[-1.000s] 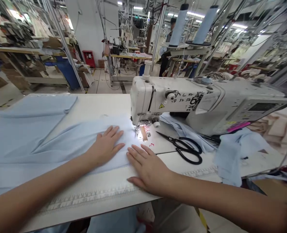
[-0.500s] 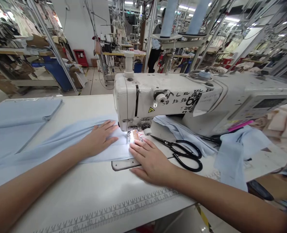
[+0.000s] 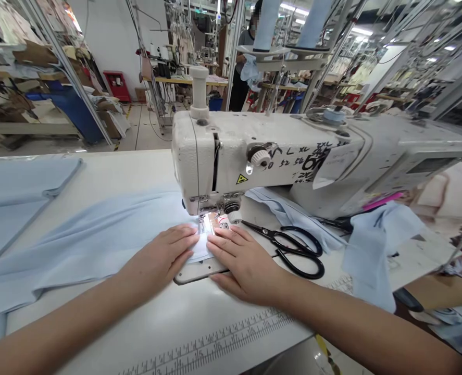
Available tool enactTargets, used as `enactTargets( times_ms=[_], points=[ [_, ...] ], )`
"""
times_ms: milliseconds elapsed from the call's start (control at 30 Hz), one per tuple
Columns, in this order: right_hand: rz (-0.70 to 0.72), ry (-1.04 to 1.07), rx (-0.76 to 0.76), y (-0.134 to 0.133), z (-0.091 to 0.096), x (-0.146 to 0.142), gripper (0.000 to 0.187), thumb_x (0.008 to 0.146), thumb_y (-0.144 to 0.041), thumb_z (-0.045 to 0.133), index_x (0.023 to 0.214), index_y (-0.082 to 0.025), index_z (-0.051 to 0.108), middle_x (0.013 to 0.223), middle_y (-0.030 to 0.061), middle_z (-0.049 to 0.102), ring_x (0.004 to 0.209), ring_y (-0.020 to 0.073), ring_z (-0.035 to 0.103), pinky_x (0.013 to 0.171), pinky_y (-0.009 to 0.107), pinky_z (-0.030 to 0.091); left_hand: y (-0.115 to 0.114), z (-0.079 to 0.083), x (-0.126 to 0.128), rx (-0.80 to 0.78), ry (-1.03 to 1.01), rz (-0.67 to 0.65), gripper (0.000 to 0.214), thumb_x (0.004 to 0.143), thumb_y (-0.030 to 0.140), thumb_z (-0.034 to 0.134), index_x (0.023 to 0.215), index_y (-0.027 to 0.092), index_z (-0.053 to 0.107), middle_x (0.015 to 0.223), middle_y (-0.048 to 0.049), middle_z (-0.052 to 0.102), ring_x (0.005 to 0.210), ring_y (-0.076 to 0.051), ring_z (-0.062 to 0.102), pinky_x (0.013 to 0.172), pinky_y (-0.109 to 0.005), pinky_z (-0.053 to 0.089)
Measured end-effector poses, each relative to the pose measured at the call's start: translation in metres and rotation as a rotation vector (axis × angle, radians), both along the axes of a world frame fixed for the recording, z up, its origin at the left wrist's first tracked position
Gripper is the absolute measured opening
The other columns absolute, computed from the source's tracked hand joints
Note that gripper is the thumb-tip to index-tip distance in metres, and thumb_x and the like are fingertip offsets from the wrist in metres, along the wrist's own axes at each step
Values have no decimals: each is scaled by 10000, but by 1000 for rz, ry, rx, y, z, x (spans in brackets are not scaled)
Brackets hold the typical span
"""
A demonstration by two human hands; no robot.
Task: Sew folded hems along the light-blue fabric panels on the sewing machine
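Observation:
Light blue fabric (image 3: 109, 224) stretches from the left across the table to the lit needle area of a white sewing machine (image 3: 223, 151). My left hand (image 3: 160, 255) presses flat on the fabric's near edge, just left of the presser foot (image 3: 204, 224). On the other side, my right hand (image 3: 246, 263) rests with outstretched fingers, its fingertips on the fabric's right edge. The thumb of that hand lies over the metal plate (image 3: 195, 271). Black-handled scissors (image 3: 293, 245) lie right of my right hand, blades toward the needle.
A folded blue piece (image 3: 15, 203) lies at the table's left. Blue scraps (image 3: 375, 250) hang near the right edge. Ruler markings (image 3: 215, 346) run along the front. Thread cones (image 3: 265, 26) stand above the machine. A person (image 3: 244, 67) stands in the background.
My left hand has moved nearer to me, to the fabric's front edge, close to my right hand. The fabric at left has shifted and rumpled. The camera view has shifted slightly.

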State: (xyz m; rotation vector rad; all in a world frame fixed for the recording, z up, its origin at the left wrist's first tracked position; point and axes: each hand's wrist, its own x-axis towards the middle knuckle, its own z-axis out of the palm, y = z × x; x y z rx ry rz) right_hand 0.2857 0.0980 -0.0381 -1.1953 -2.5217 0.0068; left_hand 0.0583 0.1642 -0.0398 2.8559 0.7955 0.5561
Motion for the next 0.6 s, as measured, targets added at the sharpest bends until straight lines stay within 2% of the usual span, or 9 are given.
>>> enactTargets(
  times_ms=[600],
  points=[
    [-46,-76,-200,6,8,2,612,940,-498,403,1415,-113,400,1468,79,409,1337,314,330,1118,482,260,13,-5,-2,75,24,0,348,991,273,338,1249,147,535,1284,-84,596,1229,-219,513,990,-397,484]
  ],
)
